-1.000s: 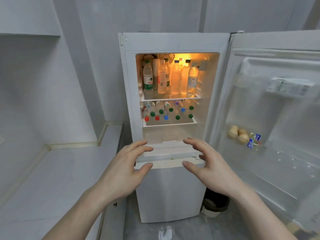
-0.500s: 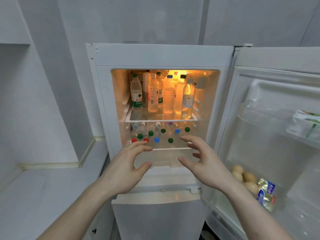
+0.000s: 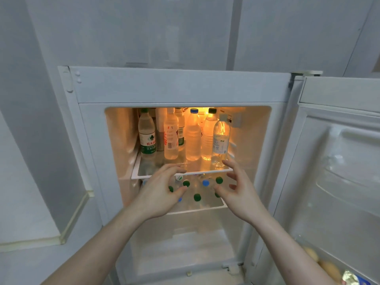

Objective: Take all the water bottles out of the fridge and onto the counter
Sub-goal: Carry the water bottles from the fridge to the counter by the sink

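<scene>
Left fingers: we found the fingers (image 3: 174, 168) of the left hand (image 3: 159, 194) spread and curved, thumb apart from them, grasping nothing.
Right fingers: those (image 3: 228, 164) of the right hand (image 3: 239, 194) were likewise released and empty, palm turned toward the left hand.
Change from half a second before: both hands had advanced and risen; earlier they hovered below the lower shelf's front edge, and now their fingertips reached the front edge of the upper shelf (image 3: 135, 171). We also stood nearer, so the fridge (image 3: 181, 87) filled more of the view.
Position of hands: in front of the lower bottles, close to but not visibly touching any bottle.
Upright bottles: the upper bottles (image 3: 193, 136) stood on the upper shelf with long axes vertical and caps up; we noted the green-labelled bottle (image 3: 147, 138) at left and the pale-labelled bottle (image 3: 221, 140) at right front.
Lower bottles: on the lower shelf (image 3: 197, 208) we saw mainly the caps (image 3: 197, 197), green and blue, facing us; whether these bottles stood or leaned we could not tell.
Bottom compartment: beneath the shelves it showed only bare walls.
Door: the open door (image 3: 339, 161) hung at right; its lower bin held pale rounded items (image 3: 329, 268) and a foil packet (image 3: 351, 278).
Counter: the counter (image 3: 30, 262) lay at left, bearing no bottle.
</scene>
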Demonstrator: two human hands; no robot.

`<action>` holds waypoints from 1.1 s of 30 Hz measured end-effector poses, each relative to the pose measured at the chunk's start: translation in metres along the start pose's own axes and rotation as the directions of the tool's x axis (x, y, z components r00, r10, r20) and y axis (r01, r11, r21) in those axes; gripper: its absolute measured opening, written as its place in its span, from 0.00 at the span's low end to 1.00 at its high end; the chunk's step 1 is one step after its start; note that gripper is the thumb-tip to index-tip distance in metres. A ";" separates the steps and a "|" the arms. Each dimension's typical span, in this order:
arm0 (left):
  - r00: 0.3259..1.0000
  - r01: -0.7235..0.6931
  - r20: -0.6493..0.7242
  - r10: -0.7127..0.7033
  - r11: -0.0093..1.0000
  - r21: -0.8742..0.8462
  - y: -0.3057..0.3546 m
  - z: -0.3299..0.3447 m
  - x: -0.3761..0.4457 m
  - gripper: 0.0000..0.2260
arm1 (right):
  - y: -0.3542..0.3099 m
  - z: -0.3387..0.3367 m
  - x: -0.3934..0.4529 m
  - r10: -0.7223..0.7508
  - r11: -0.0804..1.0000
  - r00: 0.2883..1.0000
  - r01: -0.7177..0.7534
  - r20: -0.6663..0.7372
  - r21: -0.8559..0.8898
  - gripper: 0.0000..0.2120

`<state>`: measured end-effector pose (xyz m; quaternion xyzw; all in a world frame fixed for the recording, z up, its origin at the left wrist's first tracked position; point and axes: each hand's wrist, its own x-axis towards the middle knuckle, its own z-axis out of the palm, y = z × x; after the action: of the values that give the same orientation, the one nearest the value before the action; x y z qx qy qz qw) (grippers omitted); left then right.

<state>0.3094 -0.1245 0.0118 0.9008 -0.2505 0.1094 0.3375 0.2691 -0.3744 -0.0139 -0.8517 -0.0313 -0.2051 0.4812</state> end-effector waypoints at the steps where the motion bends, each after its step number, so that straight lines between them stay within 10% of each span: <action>1: 1.000 0.007 0.001 -0.007 1.000 -0.019 -0.004 0.001 0.011 0.19 | 0.004 0.004 0.011 0.007 1.000 1.000 -0.007 -0.013 0.003 0.35; 18: 0.996 0.092 0.010 -0.092 0.979 -0.184 -0.043 0.059 0.148 0.35 | 0.042 0.045 0.134 0.109 0.993 0.941 -0.116 -0.322 -0.003 0.34; 33: 0.989 -0.098 -0.122 0.080 0.984 -0.148 -0.014 0.049 0.195 0.19 | 0.082 0.063 0.179 0.191 0.981 0.916 -0.194 -0.352 0.027 0.31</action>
<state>0.4844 -0.2216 0.0383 0.8521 -0.2781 0.1566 0.4147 0.4734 -0.3914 -0.0405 -0.8022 0.1405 -0.3062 0.4930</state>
